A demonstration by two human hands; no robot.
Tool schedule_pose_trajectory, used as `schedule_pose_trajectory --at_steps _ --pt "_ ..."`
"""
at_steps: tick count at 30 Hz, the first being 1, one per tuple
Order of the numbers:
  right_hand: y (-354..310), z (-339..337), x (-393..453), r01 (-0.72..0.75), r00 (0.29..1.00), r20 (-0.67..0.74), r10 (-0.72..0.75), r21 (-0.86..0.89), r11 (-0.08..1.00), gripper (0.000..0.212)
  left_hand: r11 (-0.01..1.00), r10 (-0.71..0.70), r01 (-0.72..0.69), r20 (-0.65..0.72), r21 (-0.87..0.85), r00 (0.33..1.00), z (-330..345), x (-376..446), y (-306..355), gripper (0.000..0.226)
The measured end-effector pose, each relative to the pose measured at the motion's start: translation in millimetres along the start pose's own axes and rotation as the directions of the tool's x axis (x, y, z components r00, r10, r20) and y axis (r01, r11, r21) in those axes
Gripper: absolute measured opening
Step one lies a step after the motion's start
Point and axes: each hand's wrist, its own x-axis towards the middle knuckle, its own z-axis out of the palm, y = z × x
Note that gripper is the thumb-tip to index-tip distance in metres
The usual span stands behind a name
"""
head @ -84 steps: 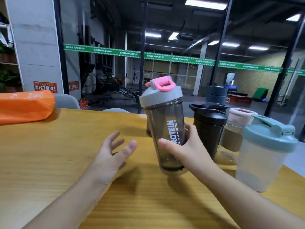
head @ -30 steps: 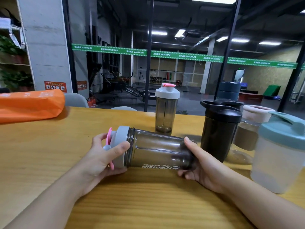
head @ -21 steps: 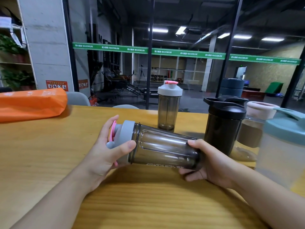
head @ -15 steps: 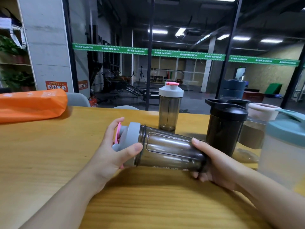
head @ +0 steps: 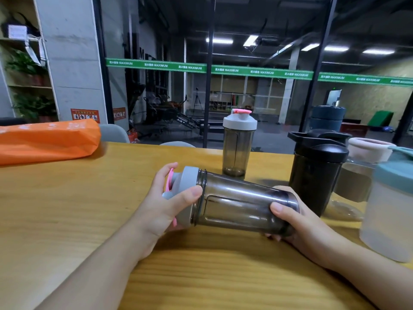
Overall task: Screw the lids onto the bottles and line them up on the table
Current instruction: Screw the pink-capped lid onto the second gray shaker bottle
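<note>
We hold the bottle [head: 241,204] sideways just above the table [head: 67,209]: our right hand [head: 292,220] grips its base to brace it while our left hand [head: 169,202] grasps the lid [head: 186,193] for twisting.

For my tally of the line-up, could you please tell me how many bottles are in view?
5. One smoky bottle lies sideways in both hands; another stands behind it; a black one, a pink-lidded one and a teal-lidded one stand right. Others may be hidden.
</note>
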Motion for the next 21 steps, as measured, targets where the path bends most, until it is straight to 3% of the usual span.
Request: schedule_pose_trajectory --at_steps 7,12,15,18,21 --pt "-4.7 0.9 -10.6 0.098 0.995 -0.009 -0.103 -0.231 0.968 0.074 0.986 -0.156 0.155 -0.015 -0.060 0.988 2.6 -0.6 6.0 0.089" --pt "-9.1 -0.6 -18.5 0.146 0.989 0.028 -0.146 -0.372 0.917 0.066 0.979 -0.198 0.196 -0.024 -0.061 0.980 3.4 -2.7 10.2 0.081" --pt "-9.1 -0.6 -18.7 0.155 0.987 0.031 -0.155 -0.407 0.900 0.067 0.975 -0.218 0.216 -0.029 -0.054 0.976 2.1 -3.3 9.8 0.091" --pt "-8.9 -0.1 -19.2 0.141 0.990 0.042 -0.136 -0.414 0.899 0.067 0.977 -0.196 0.192 -0.037 -0.091 0.980 2.6 -3.8 10.8 0.083" --pt "-5.9 -4.2 -15.9 0.095 0.995 0.044 -0.085 -0.366 0.926 0.085 0.986 -0.142 0.138 -0.032 -0.097 0.989 5.1 -5.1 13.1 0.076"
